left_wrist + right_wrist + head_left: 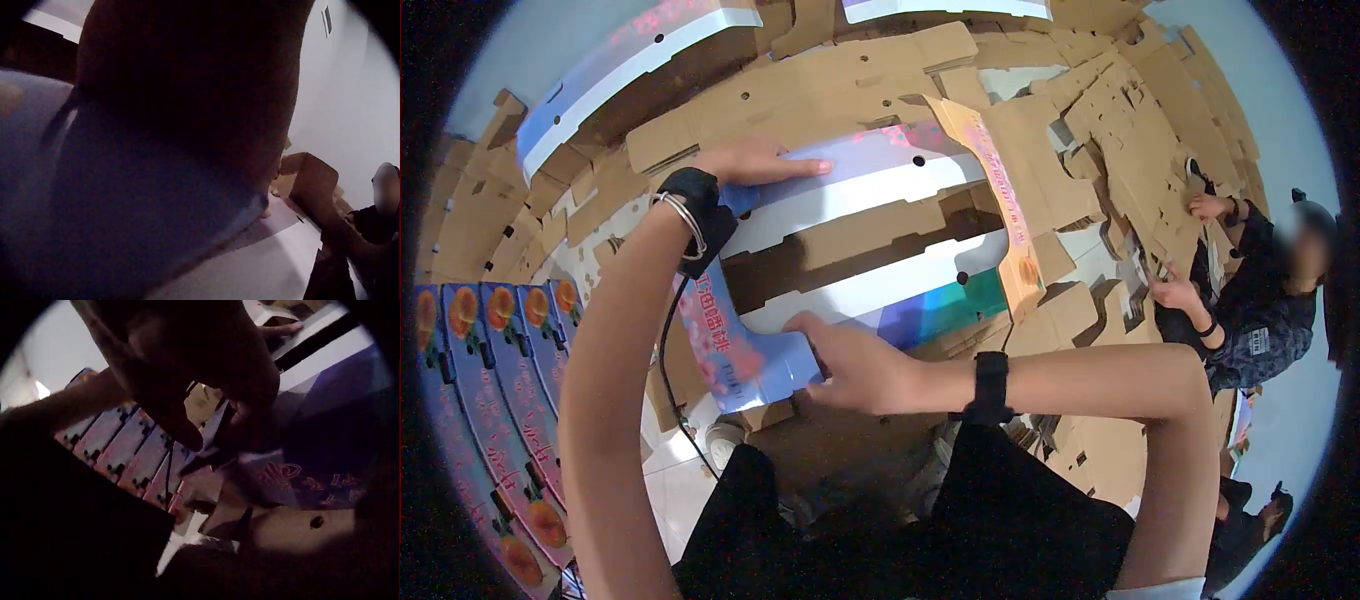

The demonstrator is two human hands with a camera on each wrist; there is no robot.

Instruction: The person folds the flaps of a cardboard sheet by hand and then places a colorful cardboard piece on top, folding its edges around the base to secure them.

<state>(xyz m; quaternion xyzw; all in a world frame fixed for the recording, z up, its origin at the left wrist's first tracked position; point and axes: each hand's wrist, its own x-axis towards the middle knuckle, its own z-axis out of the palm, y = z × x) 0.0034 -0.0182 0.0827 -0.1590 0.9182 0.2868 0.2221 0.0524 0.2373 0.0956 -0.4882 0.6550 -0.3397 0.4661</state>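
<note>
A printed cardboard carton (870,195), blue and pink outside with white inner walls, lies in front of me. At its left end a blue panel (725,345) carries red lettering; its right end panel (1000,190) is orange. My left hand (765,166) reaches over the carton's far left corner, one finger straight along the far wall. In the left wrist view that hand is a dark shape over the blue panel. My right hand (865,370) grips the near left corner between thumb and fingers. The right wrist view shows this hand (212,369) in shadow at the printed cardboard.
Flattened brown cardboard sheets (1060,180) spread around the carton. Several printed cartons with peach pictures (500,430) are stacked at the left. Another printed carton (630,75) stands at the far left. A person in dark clothes (1250,310) handles cardboard at the right.
</note>
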